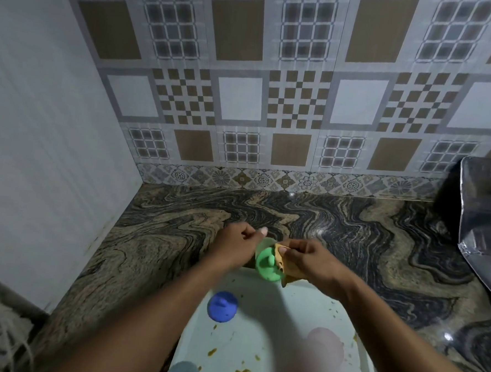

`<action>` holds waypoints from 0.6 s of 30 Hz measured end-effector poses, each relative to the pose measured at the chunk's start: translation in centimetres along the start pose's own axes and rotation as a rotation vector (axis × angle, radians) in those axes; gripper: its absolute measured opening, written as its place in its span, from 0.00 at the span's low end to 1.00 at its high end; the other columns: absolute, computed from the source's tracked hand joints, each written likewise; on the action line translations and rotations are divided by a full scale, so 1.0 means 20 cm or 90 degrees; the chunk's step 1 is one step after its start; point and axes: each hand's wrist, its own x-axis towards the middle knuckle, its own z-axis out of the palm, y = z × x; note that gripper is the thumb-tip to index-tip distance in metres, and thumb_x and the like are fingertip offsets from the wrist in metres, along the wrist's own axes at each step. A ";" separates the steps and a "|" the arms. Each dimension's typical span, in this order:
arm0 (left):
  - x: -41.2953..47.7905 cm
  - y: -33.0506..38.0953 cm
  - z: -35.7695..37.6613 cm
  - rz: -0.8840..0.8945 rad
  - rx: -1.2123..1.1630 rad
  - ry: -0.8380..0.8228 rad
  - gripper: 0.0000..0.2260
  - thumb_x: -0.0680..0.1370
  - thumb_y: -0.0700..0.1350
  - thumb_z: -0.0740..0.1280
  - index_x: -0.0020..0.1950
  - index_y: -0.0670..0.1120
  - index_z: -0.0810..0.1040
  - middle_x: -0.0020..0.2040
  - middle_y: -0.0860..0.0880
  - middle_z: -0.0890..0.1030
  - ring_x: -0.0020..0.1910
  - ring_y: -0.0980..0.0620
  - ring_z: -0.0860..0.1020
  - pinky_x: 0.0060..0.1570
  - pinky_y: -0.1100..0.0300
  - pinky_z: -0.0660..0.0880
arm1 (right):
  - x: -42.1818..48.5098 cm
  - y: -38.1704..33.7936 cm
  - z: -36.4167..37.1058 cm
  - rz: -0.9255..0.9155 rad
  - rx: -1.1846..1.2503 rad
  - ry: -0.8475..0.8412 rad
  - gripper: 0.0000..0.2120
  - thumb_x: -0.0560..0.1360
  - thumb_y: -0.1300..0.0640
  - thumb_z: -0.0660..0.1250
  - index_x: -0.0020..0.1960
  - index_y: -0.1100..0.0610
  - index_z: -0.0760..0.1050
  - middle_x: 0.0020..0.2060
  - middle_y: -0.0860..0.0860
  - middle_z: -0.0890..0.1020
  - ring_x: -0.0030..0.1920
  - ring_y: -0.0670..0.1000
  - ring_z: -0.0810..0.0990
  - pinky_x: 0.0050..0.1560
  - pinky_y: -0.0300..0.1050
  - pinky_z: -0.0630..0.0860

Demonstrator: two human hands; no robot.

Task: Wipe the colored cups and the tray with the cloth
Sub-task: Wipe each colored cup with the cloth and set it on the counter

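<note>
Head: right hand (306, 258) grips cloth (280, 258) against green cup (266, 264).

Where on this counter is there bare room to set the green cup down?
Counter is bare between the green cup and the tiled wall, and left of the tray. The tray is crowded: blue cup, pink cup, stains.

- Before you: a green cup (266, 264), a blue cup (222, 306), a pale pink cup (326, 349).
- Your cloth (286, 267): orange-tan.
- White tray (273, 317), yellow-brown smears.
- Bench (379, 237): black-and-tan swirls.
</note>
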 end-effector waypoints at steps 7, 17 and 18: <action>0.01 0.00 -0.02 -0.030 -0.019 -0.167 0.20 0.82 0.57 0.63 0.35 0.47 0.76 0.28 0.48 0.71 0.28 0.52 0.68 0.34 0.58 0.64 | 0.01 -0.07 0.03 0.025 0.009 -0.133 0.12 0.78 0.60 0.68 0.57 0.67 0.73 0.41 0.61 0.81 0.40 0.59 0.81 0.39 0.55 0.82; -0.02 0.10 0.06 -0.061 -0.167 0.176 0.18 0.84 0.52 0.61 0.37 0.46 0.75 0.33 0.48 0.77 0.33 0.51 0.74 0.32 0.60 0.67 | 0.00 -0.07 0.17 -0.040 0.160 0.081 0.05 0.80 0.62 0.66 0.53 0.64 0.72 0.36 0.59 0.82 0.33 0.56 0.81 0.36 0.54 0.81; -0.02 0.10 0.07 -0.079 -0.185 0.188 0.18 0.84 0.52 0.61 0.37 0.46 0.76 0.34 0.48 0.78 0.34 0.50 0.75 0.33 0.60 0.68 | 0.00 -0.05 0.19 -0.039 0.171 0.119 0.04 0.80 0.62 0.65 0.52 0.63 0.72 0.37 0.59 0.82 0.33 0.55 0.81 0.35 0.53 0.81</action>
